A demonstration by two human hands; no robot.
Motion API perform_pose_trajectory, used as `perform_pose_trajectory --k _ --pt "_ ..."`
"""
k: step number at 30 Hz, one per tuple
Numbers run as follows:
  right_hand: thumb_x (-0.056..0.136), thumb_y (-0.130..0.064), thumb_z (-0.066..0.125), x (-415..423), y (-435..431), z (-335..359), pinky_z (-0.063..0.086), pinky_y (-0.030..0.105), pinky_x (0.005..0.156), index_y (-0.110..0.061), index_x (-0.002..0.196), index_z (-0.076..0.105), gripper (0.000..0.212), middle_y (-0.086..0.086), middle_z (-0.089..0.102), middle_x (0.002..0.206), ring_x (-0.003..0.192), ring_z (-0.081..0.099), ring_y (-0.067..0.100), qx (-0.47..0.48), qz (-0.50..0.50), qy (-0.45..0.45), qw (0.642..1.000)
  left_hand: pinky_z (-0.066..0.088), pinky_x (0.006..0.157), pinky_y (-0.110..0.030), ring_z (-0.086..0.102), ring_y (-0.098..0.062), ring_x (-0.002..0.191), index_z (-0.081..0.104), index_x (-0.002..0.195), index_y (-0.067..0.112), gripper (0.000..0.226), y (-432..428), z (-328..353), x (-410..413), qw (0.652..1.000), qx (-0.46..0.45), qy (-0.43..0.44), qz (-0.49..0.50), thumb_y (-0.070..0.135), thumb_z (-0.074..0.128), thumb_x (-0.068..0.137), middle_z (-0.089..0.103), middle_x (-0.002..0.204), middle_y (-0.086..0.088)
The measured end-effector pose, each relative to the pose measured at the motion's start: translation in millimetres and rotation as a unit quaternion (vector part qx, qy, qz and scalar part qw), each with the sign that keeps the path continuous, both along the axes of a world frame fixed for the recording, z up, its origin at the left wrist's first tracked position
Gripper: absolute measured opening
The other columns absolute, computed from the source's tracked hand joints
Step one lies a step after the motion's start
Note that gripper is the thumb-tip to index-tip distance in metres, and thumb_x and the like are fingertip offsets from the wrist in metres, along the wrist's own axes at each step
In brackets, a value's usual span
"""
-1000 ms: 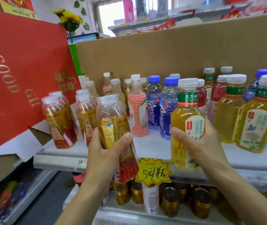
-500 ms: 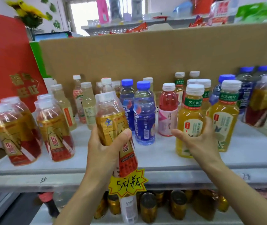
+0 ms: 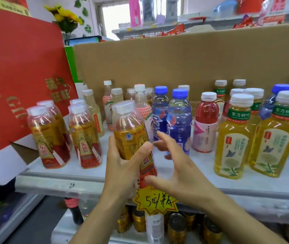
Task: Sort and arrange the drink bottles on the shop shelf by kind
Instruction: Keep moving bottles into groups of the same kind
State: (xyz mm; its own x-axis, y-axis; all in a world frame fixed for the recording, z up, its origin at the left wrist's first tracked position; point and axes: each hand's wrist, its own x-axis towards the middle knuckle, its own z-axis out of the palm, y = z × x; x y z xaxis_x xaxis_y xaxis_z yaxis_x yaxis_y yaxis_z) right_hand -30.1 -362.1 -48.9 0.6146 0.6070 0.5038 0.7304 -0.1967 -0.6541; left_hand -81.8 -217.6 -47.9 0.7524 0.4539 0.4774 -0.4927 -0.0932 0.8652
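Observation:
My left hand (image 3: 122, 164) grips a gold-and-red energy drink bottle (image 3: 131, 131) tilted in front of the white shelf (image 3: 193, 180). My right hand (image 3: 179, 166) is beside it with fingers spread, holding nothing, its fingertips near the blue-capped bottles (image 3: 179, 120). Several matching gold-and-red bottles (image 3: 84, 136) stand at the shelf's left. Yellow tea bottles (image 3: 233, 138) with green bands stand at the right. A red drink bottle (image 3: 206, 124) stands between the blue and yellow ones. A white-capped bottle with an orange net label (image 3: 141, 101) stands behind the held bottle.
A red gift box (image 3: 17, 71) leans at the left over the shelf end. A brown cardboard wall (image 3: 175, 59) backs the shelf. A yellow price tag (image 3: 156, 201) hangs on the shelf edge. Gold cans (image 3: 177, 228) fill the shelf below.
My right hand let go of the yellow tea bottle, which now stands on the shelf at the right, and moved left toward the held bottle. The left hand keeps its grip.

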Motion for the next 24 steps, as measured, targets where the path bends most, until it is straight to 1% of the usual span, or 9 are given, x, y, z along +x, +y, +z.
perform_pose_trajectory --k 1,4,7,10,14,16,18,20,24 --pt "0.072 -0.050 0.075 -1.1 14.8 -2.2 0.043 0.015 0.100 -0.060 0.135 0.023 0.082 -0.029 0.049 0.131 0.124 0.047 -0.007 0.002 0.031 0.032 0.999 0.056 0.070 -0.016 0.073 -0.010 0.095 0.056 0.120 0.036 0.055 3.6 0.3 -1.6 1.000 0.011 -0.002 -0.002 0.032 0.085 0.074 0.075 0.105 0.007" --pt "0.068 -0.026 0.077 3.6 46.5 -4.4 0.059 0.031 0.082 -0.040 0.127 0.045 0.069 -0.015 0.065 0.112 0.103 0.065 0.006 0.057 0.058 0.087 0.993 0.058 0.073 -0.021 0.073 -0.013 0.096 0.058 0.122 0.034 0.062 18.8 3.0 -4.2 0.999 0.045 0.004 0.003 0.034 0.087 0.067 0.073 0.109 -0.001" --pt "0.068 -0.032 0.081 10.1 68.0 -4.2 0.057 0.025 0.084 -0.038 0.126 0.047 0.067 -0.016 0.065 0.113 0.105 0.064 0.001 0.073 0.061 0.102 0.990 0.056 0.081 -0.020 0.064 -0.005 0.111 0.049 0.131 0.042 0.081 40.1 8.9 -9.3 0.996 0.081 0.034 0.027 0.056 0.084 0.059 0.058 0.131 0.001" --pt "0.068 -0.039 0.085 22.0 86.3 -4.8 0.053 0.023 0.089 -0.039 0.126 0.043 0.072 -0.021 0.065 0.110 0.103 0.062 -0.005 0.068 0.028 0.135 0.988 0.046 0.095 -0.019 0.046 0.011 0.121 0.039 0.134 0.051 0.085 69.0 9.9 -16.1 0.979 0.111 0.018 0.169 0.081 0.070 0.061 0.042 0.133 0.025" --pt "0.067 -0.036 0.088 37.9 105.9 -11.5 0.049 0.022 0.089 -0.038 0.128 0.040 0.077 -0.019 0.064 0.111 0.101 0.061 -0.005 0.035 0.003 0.150 0.988 0.030 0.110 -0.032 0.026 0.003 0.135 0.024 0.146 0.043 0.097 128.6 -1.9 -24.1 0.929 0.094 0.039 0.356 0.076 0.070 0.067 0.025 0.139 0.028" --pt "0.065 -0.036 0.088 40.7 116.4 -15.4 0.049 0.021 0.087 -0.042 0.124 0.040 0.076 -0.020 0.064 0.108 0.098 0.062 -0.008 0.019 0.000 0.149 0.989 0.021 0.110 -0.032 0.015 0.003 0.138 0.010 0.154 0.039 0.123 159.5 -6.4 -27.5 0.921 0.084 0.099 0.366 0.080 0.074 0.057 0.016 0.154 0.020" --pt "0.062 -0.038 0.089 42.2 129.3 -16.1 0.052 0.029 0.091 -0.044 0.118 0.040 0.074 -0.018 0.066 0.106 0.098 0.063 -0.005 0.010 -0.004 0.151 0.989 0.017 0.118 -0.042 0.008 -0.010 0.149 -0.002 0.156 0.037 0.142 183.7 -8.3 -27.0 0.922 0.086 0.163 0.340 0.075 0.079 0.047 0.005 0.165 0.010" --pt "0.058 -0.042 0.088 42.4 141.4 -15.2 0.054 0.034 0.092 -0.049 0.111 0.040 0.072 -0.018 0.067 0.103 0.096 0.064 -0.004 0.004 -0.004 0.154 0.988 0.021 0.120 -0.055 0.010 -0.022 0.152 -0.010 0.156 0.038 0.151 196.7 -7.9 -24.7 0.929 0.085 0.203 0.297 0.068 0.084 0.041 0.003 0.167 0.005" --pt "0.055 -0.049 0.087 38.0 161.8 -14.8 0.055 0.036 0.090 -0.043 0.114 0.037 0.078 -0.016 0.065 0.106 0.099 0.064 0.002 -0.010 -0.007 0.138 0.990 0.022 0.120 -0.057 0.013 -0.022 0.152 -0.011 0.155 0.041 0.161 204.8 -8.9 -23.8 0.934 0.109 0.215 0.264 0.077 0.084 0.030 0.006 0.166 0.006"
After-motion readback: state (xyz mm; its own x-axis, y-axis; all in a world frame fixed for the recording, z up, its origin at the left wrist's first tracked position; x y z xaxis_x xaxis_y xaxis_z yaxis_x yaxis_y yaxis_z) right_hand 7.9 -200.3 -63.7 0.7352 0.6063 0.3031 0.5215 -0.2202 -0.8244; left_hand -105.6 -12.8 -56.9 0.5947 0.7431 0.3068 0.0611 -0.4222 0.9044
